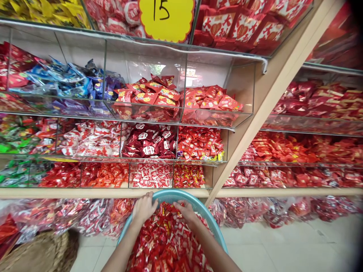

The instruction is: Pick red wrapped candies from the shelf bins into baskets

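One brown woven object (42, 249) appears before the lower left of the shelf unit, partly out of view. Just right of it, clear bags of wrapped goods (93, 217) lie beneath the front edge of the bottom board (93, 193). Above, in the transparent compartments, follow blue packets (68, 77) and, one tier lower, white-and-red packets (95, 138). The left hand (143, 207) is at the far left part of the rim of a blue-green basin (176, 194); its fingers lie close together over the rim, the thumb set apart toward the inside, and whether they grip it cannot be told. Dark red packets (151, 143) fill a compartment behind, and a yellow card (166, 19) marked "15" hangs above. Small red-wrapped sweets (161, 241) fill the basin, which stands before the bottom board. The right hand (185, 213) reaches in over the right side of the rim to the sweets near the far edge; its fingers are bent and slightly parted, but whether they pinch a sweet cannot be told. Farther right rise a slanting wooden upright (255, 113) and further tiers of red packets (306, 149) above the tiled floor (283, 247).
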### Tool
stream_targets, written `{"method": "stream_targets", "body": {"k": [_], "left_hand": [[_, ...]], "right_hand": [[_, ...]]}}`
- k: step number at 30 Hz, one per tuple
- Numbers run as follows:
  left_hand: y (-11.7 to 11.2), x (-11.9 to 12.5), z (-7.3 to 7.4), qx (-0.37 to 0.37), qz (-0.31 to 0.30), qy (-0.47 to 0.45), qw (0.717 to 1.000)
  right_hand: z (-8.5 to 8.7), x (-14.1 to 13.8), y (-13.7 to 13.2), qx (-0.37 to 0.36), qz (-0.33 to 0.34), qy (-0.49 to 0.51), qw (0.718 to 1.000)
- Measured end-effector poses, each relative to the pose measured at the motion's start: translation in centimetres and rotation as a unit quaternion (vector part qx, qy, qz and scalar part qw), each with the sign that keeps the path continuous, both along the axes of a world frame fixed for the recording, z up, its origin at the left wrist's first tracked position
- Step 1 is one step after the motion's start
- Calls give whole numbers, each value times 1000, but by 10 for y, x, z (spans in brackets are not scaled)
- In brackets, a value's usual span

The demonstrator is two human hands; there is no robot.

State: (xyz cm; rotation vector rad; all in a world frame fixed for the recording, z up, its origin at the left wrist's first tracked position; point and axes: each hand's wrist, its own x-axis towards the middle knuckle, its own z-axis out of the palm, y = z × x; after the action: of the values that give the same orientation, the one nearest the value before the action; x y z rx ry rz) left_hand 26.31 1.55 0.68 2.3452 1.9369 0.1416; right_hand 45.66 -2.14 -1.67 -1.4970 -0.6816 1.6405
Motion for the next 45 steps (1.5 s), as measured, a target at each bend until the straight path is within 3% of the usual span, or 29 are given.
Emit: {"method": "stream_targets", "body": {"k": [11, 18, 27, 35, 39, 45], "left_hand": [[-1, 2, 1, -4, 8, 6, 1000], [-2, 2, 5, -5, 4, 5, 1000], [-3, 3, 7, -16, 17, 5, 1000], [-3, 3, 4, -6, 16, 6, 1000], [-2, 2, 4, -10, 13, 4, 1000], [0, 1, -1, 5, 8, 12, 1000]], "right_hand": [[-1, 16, -19, 24, 32, 136, 990], [-10, 17, -22, 61, 94, 5, 994], [-19, 1, -17, 67, 201, -113, 971], [-33, -4, -18, 76, 151, -134, 976], [-27, 2, -16, 120, 110, -165, 973], [-4, 14, -17, 66, 54, 18, 996]]}}
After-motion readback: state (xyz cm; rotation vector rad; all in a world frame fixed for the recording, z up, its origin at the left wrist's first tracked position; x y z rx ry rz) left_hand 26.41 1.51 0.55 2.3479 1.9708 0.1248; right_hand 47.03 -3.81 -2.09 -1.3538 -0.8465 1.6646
